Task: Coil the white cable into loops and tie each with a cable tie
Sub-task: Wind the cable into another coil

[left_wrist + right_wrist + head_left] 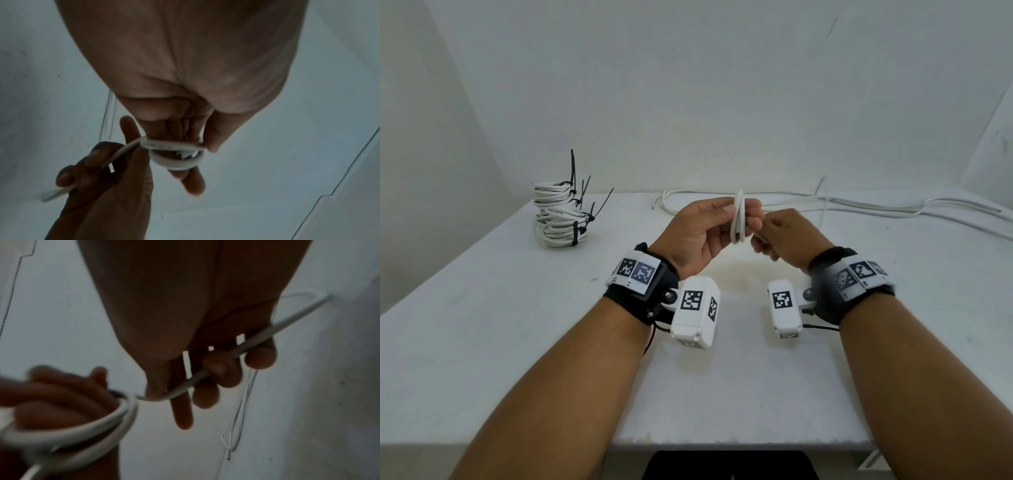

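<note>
I hold a small coil of white cable [739, 219] upright above the middle of the table. My left hand [709, 222] pinches the coil [176, 155] between thumb and fingers. My right hand [777, 233] grips the free run of cable [255, 337], which feeds into the coil from the right. In the right wrist view the cable passes between my curled fingers [220, 368]. The rest of the white cable [859, 205] trails along the back of the table to the right.
A stack of finished white coils [560, 214] tied with black cable ties [575, 233] stands at the back left of the white table [482, 325]. White walls close in the back and both sides. The table's front edge is near my body.
</note>
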Available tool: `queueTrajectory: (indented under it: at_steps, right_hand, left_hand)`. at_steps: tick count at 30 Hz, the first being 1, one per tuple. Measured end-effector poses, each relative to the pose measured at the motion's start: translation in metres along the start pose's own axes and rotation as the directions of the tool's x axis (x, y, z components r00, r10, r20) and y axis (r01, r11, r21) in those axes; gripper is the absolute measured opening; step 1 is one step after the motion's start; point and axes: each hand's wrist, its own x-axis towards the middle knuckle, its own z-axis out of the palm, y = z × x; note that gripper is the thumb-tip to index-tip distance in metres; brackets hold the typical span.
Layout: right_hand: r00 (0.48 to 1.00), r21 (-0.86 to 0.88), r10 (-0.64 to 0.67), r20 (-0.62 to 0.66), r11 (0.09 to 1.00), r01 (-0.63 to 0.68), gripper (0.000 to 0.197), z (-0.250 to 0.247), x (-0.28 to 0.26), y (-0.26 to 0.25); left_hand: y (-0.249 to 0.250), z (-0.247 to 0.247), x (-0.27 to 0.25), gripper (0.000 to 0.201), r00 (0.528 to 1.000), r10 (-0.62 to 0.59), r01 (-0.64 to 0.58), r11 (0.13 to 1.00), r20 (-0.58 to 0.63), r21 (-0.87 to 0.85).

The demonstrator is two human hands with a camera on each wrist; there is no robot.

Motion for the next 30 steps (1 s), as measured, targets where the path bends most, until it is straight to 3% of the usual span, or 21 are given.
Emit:
queueTrajectory:
  at_steps: [3, 6, 9, 11, 12, 16, 19, 24, 27, 30]
  right_hand:
    - [0.981, -0.158, 0.076, 0.18, 0.986, -0.048, 0.04, 0.008, -0.002, -0.013]
    - [0.945, -0.355, 0.125, 0.301, 0.935, -0.011, 0.036, 0.017, -0.004, -0.019]
    - [0.925, -0.466, 0.107, 0.364, 0.881, 0.081, 0.028, 0.015, -0.01, -0.027]
    - [0.945, -0.46, 0.037, 0.325, 0.879, 0.124, 0.018, 0.007, -0.012, -0.03]
    - [0.958, -0.422, 0.003, 0.287, 0.898, 0.123, 0.012, 0.002, -0.012, -0.03]
    - [0.984, -0.222, -0.138, 0.113, 0.962, 0.16, 0.008, -0.004, -0.012, -0.026]
    - [0.979, -0.132, -0.203, -0.001, 0.971, 0.202, 0.016, -0.01, -0.011, -0.024]
    - [0.954, 0.086, -0.261, -0.147, 0.957, 0.275, 0.008, -0.014, -0.007, -0.013]
    - [0.95, 0.159, -0.26, -0.173, 0.944, 0.288, 0.016, -0.012, -0.003, -0.008]
    - [0.97, 0.104, -0.199, -0.142, 0.971, 0.214, 0.041, -0.011, -0.003, -0.004]
  left_hand:
    - [-0.004, -0.004, 0.006, 0.028, 0.99, 0.085, -0.081, 0.996, -0.115, 0.037]
    - [-0.012, -0.01, 0.012, 0.024, 0.959, 0.175, -0.101, 0.946, -0.221, 0.307]
    - [-0.015, -0.015, 0.01, 0.022, 0.962, 0.209, -0.013, 0.674, -0.174, 0.738]
    - [-0.011, -0.017, 0.008, 0.02, 0.983, 0.136, 0.043, 0.492, -0.126, 0.87]
    - [-0.008, -0.017, 0.007, 0.02, 0.988, 0.086, 0.079, 0.444, -0.13, 0.892]
    - [0.0, -0.011, 0.003, 0.029, 0.981, -0.114, 0.188, 0.394, -0.155, 0.9]
    - [-0.002, -0.008, 0.003, 0.039, 0.978, -0.195, 0.154, 0.46, -0.07, 0.874]
    - [-0.002, -0.006, 0.0, 0.041, 0.994, -0.095, 0.107, 0.77, -0.054, 0.629]
    - [-0.001, -0.004, 0.0, 0.045, 0.994, -0.098, 0.109, 0.928, -0.049, 0.357]
    - [0.002, -0.006, 0.001, 0.046, 0.998, -0.061, 0.062, 0.996, -0.017, 0.067]
